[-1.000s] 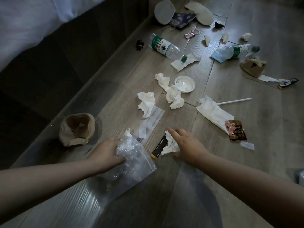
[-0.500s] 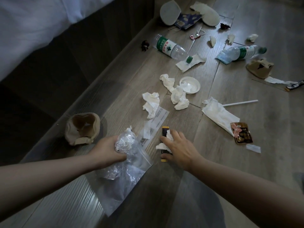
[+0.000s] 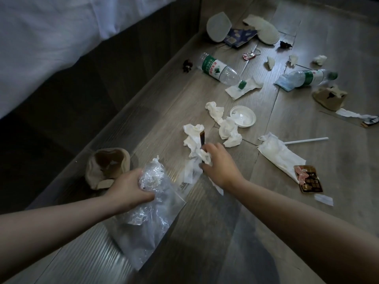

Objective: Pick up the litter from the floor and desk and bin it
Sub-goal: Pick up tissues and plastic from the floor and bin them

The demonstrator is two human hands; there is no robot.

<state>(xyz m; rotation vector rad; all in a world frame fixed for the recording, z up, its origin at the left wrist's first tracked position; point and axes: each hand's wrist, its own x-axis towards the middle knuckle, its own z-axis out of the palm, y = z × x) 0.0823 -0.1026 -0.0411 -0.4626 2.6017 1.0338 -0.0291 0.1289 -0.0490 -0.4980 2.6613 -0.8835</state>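
Note:
My left hand (image 3: pixel 129 188) grips a crumpled clear plastic bag (image 3: pixel 151 203) low over the wooden floor (image 3: pixel 205 232). My right hand (image 3: pixel 220 165) is closed on a small black wrapper (image 3: pixel 202 138) and a wad of white tissue (image 3: pixel 205 156), lifted just off the floor. A crumpled tissue (image 3: pixel 190 136) lies right behind them, and a strip of clear packaging (image 3: pixel 189 175) lies under my right hand. Farther off lie more tissues (image 3: pixel 227 130), a white lid (image 3: pixel 246 116), two plastic bottles (image 3: pixel 219 70) (image 3: pixel 309 77), a flat napkin (image 3: pixel 279 152), a straw (image 3: pixel 305 140) and a brown sachet (image 3: pixel 309 179).
A bed with a white sheet (image 3: pixel 51 37) and a dark base runs along the left. A torn brown paper cup (image 3: pixel 106 167) lies by the base near my left hand. Torn paper, a blue card and cup pieces (image 3: pixel 240 35) lie at the far end, with cardboard scraps (image 3: pixel 330 97) at right.
My right hand closed over the black wrapper and tissue wad, then lifted and turned them upright toward the crumpled tissue behind. My left hand kept its hold on the plastic bag.

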